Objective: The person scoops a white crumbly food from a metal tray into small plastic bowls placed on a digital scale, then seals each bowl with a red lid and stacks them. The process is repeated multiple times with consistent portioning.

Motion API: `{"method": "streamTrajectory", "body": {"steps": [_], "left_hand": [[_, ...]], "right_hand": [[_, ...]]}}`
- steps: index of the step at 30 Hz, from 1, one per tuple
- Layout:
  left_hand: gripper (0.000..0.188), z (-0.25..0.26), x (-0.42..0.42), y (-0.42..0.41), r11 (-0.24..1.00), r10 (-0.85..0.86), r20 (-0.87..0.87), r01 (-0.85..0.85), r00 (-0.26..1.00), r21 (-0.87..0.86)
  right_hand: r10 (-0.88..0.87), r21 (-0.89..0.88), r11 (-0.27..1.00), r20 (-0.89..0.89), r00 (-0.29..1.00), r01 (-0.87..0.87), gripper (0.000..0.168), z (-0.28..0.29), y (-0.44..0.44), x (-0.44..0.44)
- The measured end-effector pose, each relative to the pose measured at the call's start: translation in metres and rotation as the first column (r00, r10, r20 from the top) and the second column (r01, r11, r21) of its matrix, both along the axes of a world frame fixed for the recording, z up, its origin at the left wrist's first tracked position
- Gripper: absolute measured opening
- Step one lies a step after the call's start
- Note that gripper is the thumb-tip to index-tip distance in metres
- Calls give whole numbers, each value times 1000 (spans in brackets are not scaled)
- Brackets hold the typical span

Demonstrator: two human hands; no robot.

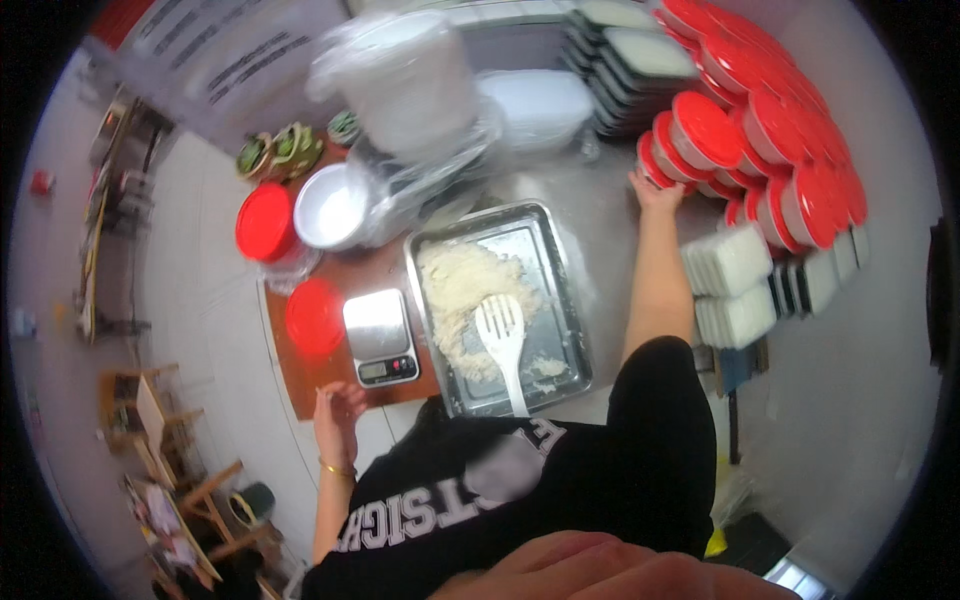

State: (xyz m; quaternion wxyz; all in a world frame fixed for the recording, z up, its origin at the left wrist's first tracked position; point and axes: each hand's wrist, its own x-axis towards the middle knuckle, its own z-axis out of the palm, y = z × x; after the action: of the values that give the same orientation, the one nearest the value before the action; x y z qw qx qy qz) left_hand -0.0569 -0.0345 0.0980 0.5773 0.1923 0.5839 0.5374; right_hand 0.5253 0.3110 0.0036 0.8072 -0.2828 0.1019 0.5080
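Observation:
My right hand (658, 193) reaches to the near end of the stacked red-lidded white tubs (694, 135). Its fingers touch the edge of the lowest one, but blur hides whether they grip it. Beside the table's front edge, my left hand (340, 411) hangs with its fingers loosely bent and nothing visible in it. A digital kitchen scale (377, 326) with a bare steel plate lies just beyond it, next to a red round lid (315, 316). Between my arms, a metal tray (564, 300) holds a pale, crumbly cooked-grain-like food (469, 281). A white slotted spatula (501, 330) rests on it.
An open white bowl (331, 206) and a red-lidded tub (265, 223) stand at the left. Behind the tray are plastic-wrapped stacked containers (412, 90) and potted plants (296, 142). Black-based boxes (637, 67) rise at the back; pale boxes (731, 285) line the right.

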Motion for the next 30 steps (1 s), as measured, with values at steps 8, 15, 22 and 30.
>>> {"method": "streamTrajectory", "body": {"steps": [8,15,22,30], "left_hand": [[27,-10,-53,43,996,-23,-317,49,948,76],[28,-18,-168,195,962,158,-701,52,695,268],[39,-21,-128,333,861,-118,-990,504,76,-64],[41,-18,-103,388,836,-318,-920,391,-227,-386]], "right_hand": [[196,-128,974,72,978,-186,72,-3,-38,-19],[418,-232,905,338,843,-356,44,24,-181,-98],[421,-453,858,347,838,-243,39,31,-337,-156],[465,-631,772,485,741,-72,39,27,-423,-207]]}}
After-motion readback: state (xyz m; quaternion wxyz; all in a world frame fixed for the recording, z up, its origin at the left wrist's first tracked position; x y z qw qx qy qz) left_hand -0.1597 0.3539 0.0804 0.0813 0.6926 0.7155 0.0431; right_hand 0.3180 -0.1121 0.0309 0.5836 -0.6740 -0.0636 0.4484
